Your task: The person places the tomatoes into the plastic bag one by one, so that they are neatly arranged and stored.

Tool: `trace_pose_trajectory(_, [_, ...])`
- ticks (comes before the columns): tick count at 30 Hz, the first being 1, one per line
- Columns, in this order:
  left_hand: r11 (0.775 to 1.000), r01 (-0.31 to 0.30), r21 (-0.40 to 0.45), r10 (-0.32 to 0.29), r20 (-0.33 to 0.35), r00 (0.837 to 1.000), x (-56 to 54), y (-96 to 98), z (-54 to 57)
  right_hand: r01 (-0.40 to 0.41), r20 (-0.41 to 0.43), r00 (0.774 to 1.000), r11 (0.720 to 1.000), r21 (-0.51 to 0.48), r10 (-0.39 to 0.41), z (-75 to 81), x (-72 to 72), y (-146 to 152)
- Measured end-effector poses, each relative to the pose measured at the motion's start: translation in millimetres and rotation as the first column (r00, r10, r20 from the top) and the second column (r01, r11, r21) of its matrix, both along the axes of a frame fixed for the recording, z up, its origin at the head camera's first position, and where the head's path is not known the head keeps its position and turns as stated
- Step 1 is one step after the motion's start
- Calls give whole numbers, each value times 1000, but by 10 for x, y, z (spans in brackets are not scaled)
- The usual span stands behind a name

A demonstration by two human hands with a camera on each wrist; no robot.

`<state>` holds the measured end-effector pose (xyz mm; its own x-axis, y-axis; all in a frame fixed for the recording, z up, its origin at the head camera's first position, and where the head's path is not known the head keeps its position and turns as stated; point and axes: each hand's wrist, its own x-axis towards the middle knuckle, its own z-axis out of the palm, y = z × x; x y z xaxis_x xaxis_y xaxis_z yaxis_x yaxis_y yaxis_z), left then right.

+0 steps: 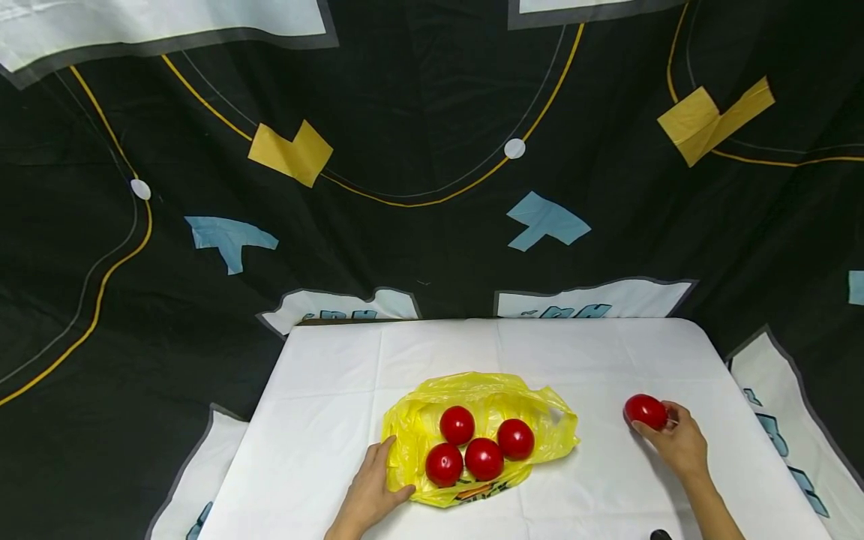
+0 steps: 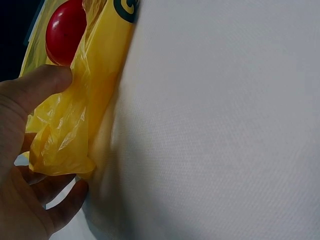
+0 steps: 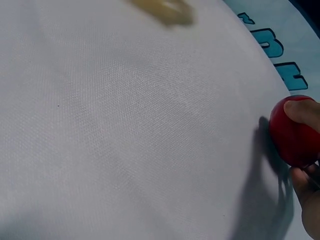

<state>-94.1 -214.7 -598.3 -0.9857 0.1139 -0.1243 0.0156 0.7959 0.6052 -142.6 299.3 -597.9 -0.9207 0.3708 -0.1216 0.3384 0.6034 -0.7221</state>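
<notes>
A yellow plastic bag [image 1: 553,442] lies spread on the white table, with several shiny red, apple-like round fruits [image 1: 484,459] on it. My left hand [image 1: 371,484] holds the bag's left end; in the left wrist view the thumb [image 2: 47,82] lies over the plastic and the other fingers curl at its lower corner. One red fruit [image 2: 66,32] shows inside the bag there. Off to the right of the bag, my right hand [image 1: 683,446] grips another red apple-like fruit [image 1: 645,412] between thumb and fingers. In the right wrist view this fruit [image 3: 292,132] casts a shadow on the cloth.
A white cloth covers the table [image 1: 324,375]. Behind it hangs a black printed curtain [image 1: 418,255] with yellow lines and blue and white shapes. At the front edge a small black object [image 1: 660,535] is partly cut off.
</notes>
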Motion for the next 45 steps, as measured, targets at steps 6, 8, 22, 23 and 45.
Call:
trace_pose_trajectory(6, [1000, 4, 4, -4, 2, 1000, -3, -4, -5, -4, -17, 1000, 1000, 2, 4, 52, 42, -30])
trace_pose_trajectory(8, [1000, -1, 8, 1, 7, 1000, -6, -3, -3, -5, -20, 1000, 1000, 1, 5, 75, 56, -42])
trace_pose_trajectory(22, [1000, 13, -6, -13, -13, 1000, -4, -3, -20, -30, -50, 998, 999, -31, 28, 262, 159, -194])
trace_pose_trajectory(23, [1000, 13, -6, -13, -15, 1000, -3, -4, -22, -31, -57, 998, 999, -29, 29, 264, 164, -202])
trace_pose_trajectory(45, [1000, 15, 4, -15, -29, 999, 8, -4, -16, -86, -146, 986, 996, -7, 84, 564, 285, -521])
